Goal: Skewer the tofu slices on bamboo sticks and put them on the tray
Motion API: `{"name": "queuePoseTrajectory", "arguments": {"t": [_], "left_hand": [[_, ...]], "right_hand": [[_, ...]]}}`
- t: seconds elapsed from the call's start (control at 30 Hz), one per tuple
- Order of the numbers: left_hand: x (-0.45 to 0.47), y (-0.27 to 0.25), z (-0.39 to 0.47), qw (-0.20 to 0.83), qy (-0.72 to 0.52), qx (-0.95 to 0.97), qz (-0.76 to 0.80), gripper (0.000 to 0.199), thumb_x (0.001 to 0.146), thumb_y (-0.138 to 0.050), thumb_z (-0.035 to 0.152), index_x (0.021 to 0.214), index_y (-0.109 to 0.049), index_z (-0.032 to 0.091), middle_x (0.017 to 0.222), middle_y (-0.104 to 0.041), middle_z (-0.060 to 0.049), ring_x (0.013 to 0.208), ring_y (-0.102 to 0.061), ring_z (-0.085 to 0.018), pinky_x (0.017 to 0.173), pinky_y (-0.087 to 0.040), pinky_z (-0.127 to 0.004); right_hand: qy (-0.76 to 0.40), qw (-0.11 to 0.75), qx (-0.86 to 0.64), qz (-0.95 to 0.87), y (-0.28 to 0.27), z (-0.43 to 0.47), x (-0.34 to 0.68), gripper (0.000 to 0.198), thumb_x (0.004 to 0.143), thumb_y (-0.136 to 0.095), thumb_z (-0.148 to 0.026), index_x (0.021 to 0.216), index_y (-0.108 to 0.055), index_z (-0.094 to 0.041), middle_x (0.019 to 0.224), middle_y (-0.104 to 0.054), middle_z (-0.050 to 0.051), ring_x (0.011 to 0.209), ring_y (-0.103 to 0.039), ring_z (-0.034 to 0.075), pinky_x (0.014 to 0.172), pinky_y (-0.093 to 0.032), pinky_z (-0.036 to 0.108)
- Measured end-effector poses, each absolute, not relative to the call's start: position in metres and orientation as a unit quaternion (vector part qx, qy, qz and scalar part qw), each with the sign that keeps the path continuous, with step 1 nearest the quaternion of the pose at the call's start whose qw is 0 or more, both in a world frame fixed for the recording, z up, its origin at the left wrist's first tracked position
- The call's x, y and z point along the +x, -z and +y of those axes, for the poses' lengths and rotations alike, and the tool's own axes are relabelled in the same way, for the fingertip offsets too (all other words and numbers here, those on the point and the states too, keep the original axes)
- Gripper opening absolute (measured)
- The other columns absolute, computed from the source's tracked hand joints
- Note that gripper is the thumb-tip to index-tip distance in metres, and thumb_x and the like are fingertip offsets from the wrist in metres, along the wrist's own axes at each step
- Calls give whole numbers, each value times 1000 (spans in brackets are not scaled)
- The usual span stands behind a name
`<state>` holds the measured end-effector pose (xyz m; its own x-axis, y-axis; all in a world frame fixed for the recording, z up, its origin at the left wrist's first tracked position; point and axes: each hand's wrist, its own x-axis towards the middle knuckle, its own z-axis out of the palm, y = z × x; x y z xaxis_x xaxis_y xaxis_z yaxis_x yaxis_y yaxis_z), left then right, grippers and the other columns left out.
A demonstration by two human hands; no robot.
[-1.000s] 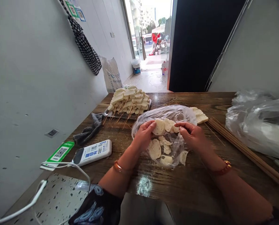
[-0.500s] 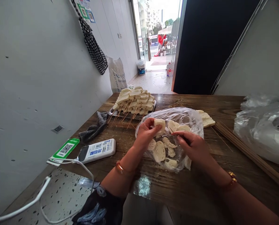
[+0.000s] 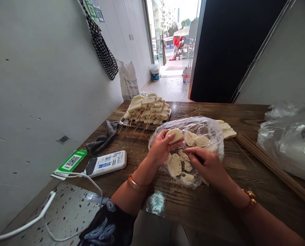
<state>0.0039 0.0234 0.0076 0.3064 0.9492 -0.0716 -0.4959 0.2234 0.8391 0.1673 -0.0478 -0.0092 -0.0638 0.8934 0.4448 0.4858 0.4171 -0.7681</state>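
My left hand (image 3: pixel 164 145) is closed around a pale, bread-like slice (image 3: pixel 175 135), thumb on top and fingers beneath. My right hand (image 3: pixel 205 160) is pinched shut, just right of and below that slice; a thin skewer seems to be between its fingertips, mostly hidden by the fingers. Under both hands spreads an open clear plastic bag (image 3: pixel 214 128). Several loose slices (image 3: pixel 174 165) lie in it, some of them torn or curled. Beyond the left hand, a metal tray (image 3: pixel 170 114) bears a high pile of skewered slices (image 3: pixel 148 107), their sticks pointing toward me.
At right lie a bundle of skewers (image 3: pixel 272 164), more slices (image 3: pixel 226 130) and crumpled plastic bags (image 3: pixel 288 140). A grey cloth (image 3: pixel 103 138), a white device (image 3: pixel 107 164) with a cable and a green QR card (image 3: pixel 72 162) sit at left beside the wall.
The slice in my left hand has turned from upright to flatter, its broad face now tilted up. My right hand has moved slightly left and down.
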Motion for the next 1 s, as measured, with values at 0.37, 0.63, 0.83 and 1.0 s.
{"name": "queuePoseTrajectory", "arguments": {"t": [0.37,0.63,0.83,1.0], "left_hand": [[9,-7,19,758,-490,328,277,37,74,-76,23,106,-59,14,97,-69,-7,88,-70,-21,94,-51,-41],[11,-8,15,761,-492,321,275,35,73,-77,22,104,-59,15,97,-69,-6,89,-70,-20,96,-50,-40],[15,-4,14,769,-489,317,263,36,72,-78,22,103,-60,15,96,-69,-6,88,-70,-19,93,-50,-36],[20,-1,10,765,-491,327,260,39,70,-79,24,104,-60,15,95,-69,-5,86,-70,-19,92,-50,-35]], "right_hand": [[-207,476,-485,-703,18,-42,170,29,89,-52,-23,111,-71,-21,106,-74,8,95,-69,22,86,-55,35],[-194,478,-497,-698,21,-42,170,29,88,-52,-24,109,-72,-22,106,-74,8,96,-70,23,87,-56,38],[-188,490,-506,-684,21,-42,169,26,88,-53,-25,105,-72,-20,105,-75,9,96,-70,23,87,-55,36],[-195,482,-529,-671,19,-43,169,22,87,-55,-26,99,-72,-21,98,-76,6,88,-70,22,81,-54,35]]}}
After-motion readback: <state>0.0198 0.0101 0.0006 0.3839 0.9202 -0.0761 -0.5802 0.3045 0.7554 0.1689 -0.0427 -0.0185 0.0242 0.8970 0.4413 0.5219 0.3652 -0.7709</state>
